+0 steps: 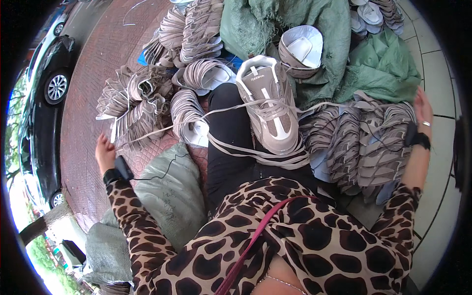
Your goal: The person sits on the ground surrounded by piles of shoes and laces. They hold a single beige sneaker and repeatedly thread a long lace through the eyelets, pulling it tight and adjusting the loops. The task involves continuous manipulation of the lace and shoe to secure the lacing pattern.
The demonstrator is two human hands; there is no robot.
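A beige and brown sneaker (pixel 268 110) rests on my lap, toe toward me. Its flat beige shoelace (pixel 228 109) crosses the tongue and stretches out to both sides. Far out to the left, my left hand (pixel 104 152) is closed on one end of the lace, which runs fairly straight to the shoe. My right hand (pixel 423 105) is at the far right, fingers pressed together, with the lace's other side leading toward it; its last stretch is hard to make out against the stacks. Several loose laces (pixel 280 158) lie across my thighs under the toe.
Stacked shoe uppers (pixel 137 101) stand on the red paving at left, and more uppers (pixel 364 142) are piled at right. Green woven sacks (pixel 383 66) lie ahead; a pale sack (pixel 169 184) sits by my left knee. A dark car (pixel 46 113) is parked beyond.
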